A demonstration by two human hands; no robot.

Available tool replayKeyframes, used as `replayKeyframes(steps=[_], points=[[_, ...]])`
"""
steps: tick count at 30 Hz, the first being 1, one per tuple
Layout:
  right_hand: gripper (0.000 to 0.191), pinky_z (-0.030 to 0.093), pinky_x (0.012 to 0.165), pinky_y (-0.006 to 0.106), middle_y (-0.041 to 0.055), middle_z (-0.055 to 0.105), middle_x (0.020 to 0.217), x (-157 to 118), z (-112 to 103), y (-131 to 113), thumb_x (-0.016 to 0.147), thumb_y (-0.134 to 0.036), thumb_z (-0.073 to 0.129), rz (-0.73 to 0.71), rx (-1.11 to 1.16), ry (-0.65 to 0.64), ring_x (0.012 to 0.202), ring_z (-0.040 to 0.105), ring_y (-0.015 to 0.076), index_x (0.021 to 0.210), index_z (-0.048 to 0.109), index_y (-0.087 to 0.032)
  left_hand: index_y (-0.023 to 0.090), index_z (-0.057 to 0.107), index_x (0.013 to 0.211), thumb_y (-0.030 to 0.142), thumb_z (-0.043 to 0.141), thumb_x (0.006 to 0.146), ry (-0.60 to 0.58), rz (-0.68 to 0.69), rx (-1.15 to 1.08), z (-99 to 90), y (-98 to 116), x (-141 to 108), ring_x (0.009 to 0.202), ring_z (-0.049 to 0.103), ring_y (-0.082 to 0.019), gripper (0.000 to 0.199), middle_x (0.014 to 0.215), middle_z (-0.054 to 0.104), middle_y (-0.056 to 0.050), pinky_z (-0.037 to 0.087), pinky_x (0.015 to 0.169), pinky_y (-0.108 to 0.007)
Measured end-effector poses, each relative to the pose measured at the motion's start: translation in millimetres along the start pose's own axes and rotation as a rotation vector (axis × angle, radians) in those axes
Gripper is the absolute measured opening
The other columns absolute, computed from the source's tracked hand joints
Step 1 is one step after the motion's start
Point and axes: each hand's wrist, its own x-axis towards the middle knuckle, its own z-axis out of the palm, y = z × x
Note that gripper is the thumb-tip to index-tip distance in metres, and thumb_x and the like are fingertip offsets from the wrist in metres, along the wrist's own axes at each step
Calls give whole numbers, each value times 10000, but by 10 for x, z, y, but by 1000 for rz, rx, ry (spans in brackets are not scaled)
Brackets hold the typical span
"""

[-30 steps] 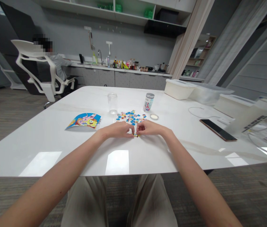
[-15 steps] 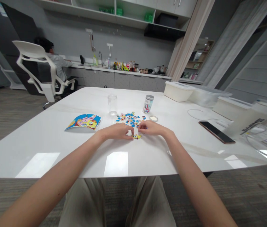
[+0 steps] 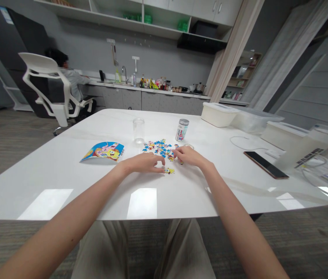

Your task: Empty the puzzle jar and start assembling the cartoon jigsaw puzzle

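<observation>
Taking the pile of loose puzzle pieces [image 3: 160, 147] as the middle of your clock, with twelve pointing away from you, your left hand [image 3: 144, 162] rests on the table [image 3: 187, 193] at about seven. Its thumb and forefinger are spread, with a gap between them, and the thumb tip is at the left edge of a small yellow cluster of pieces [image 3: 170, 170], which lies flat at about five-thirty. Your right hand [image 3: 191, 156] is at about four, its fingers curled and their tips close together at the near right edge of the pile; you cannot tell here whether they pinch a piece. A small piece [image 3: 181, 163] shows just under that hand. Behind it, at three, a round lid [image 3: 191, 146] is mostly hidden. The picture sheet [image 3: 105, 150] lies at nine, its colourful side up and its middle bowed off the table. A clear jar [image 3: 138, 131] stands upright at about ten-thirty, and a printed can [image 3: 182, 130] with a silvery top stands upright at about one-thirty. Well apart from the pile, a phone [image 3: 265, 164] lies between three and four, and a cream box [image 3: 218, 115] sits at about two.
</observation>
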Motion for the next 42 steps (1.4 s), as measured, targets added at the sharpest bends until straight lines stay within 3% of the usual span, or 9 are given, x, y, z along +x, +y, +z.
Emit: replayKeyframes(steps=[3,10,14,19,26,32,37,42], points=[[307,341,619,242,66,684,773,31,3,76,927,-314,412,82,-131,102,701,568,162,806,653,-168,237,647,1047,469,529,884,-3,-19,35,-2,-17,2,685,579,-161,306,732,639,-8,377,642,-242],[251,346,655,272,127,703,970,-28,-27,50,898,-301,457,277,-223,106,876,610,232,912,679,-184,238,633,1053,417,500,907,-11,-47,128,-2,8,-5,739,606,-178,267,757,665,-21,377,642,-243],[248,367,664,267,133,704,956,-69,-77,7,890,-326,495,349,-208,97,885,623,234,889,693,-177,235,639,1068,373,456,933,-7,-49,156,7,-44,-9,748,614,-188,267,779,674,-40,373,631,-246],[353,386,641,255,109,715,792,-71,-121,-5,898,-337,445,410,-241,19,788,648,207,757,715,-159,252,651,1093,345,474,929,-31,-11,75,5,-12,1,723,605,-168,258,793,674,-25,387,652,-239],[389,392,625,235,87,725,740,-58,-101,-3,907,-345,434,402,-241,-18,734,650,178,724,724,-160,267,656,1114,355,510,910,-72,22,-20,-9,89,-6,686,591,-147,266,784,660,-8,387,652,-229],[373,381,609,240,68,716,685,-28,-80,22,906,-344,451,386,-204,-43,696,637,171,710,720,-176,269,648,1117,489,560,867,-62,18,-27,-1,98,-11,684,586,-154,344,753,655,1,390,651,-235],[378,405,632,234,65,702,654,-50,-114,35,902,-381,475,328,-167,-84,659,622,160,705,712,-163,270,646,1137,458,545,886,-64,30,-2,21,100,7,685,588,-154,329,766,667,-5,393,660,-235],[293,413,611,234,30,666,618,-130,-194,127,797,-436,622,231,-99,-148,640,601,155,835,710,-159,273,654,1133,406,533,898,-54,43,2,28,98,9,674,589,-146,296,753,665,-1,394,653,-228]])
